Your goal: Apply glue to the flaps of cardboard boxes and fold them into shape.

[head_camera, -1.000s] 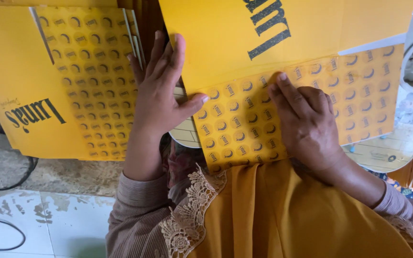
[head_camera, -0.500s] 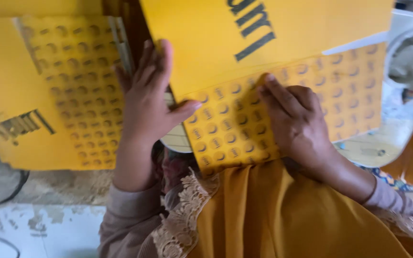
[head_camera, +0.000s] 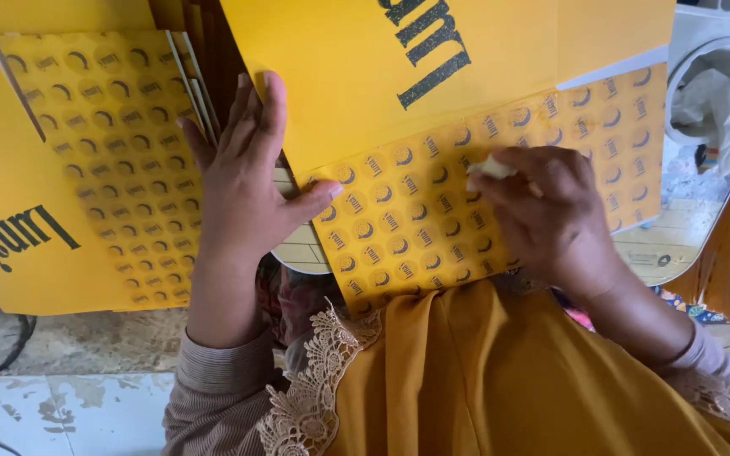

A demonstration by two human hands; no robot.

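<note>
Two hands work the yellow patterned sheet: keep the left hand spread flat at its left edge while the right hand, mid-sheet, pinches the small pale strip firmly and evenly.

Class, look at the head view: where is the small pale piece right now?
The small pale piece is right of centre, pinched in the right hand's fingertips against the patterned yellow flap.

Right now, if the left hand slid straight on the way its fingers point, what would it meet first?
The left hand lies flat, fingers pointing up the picture. Straight on, it would probably first meet the edge of the big yellow sheet with black print, though depth is unclear.
</note>
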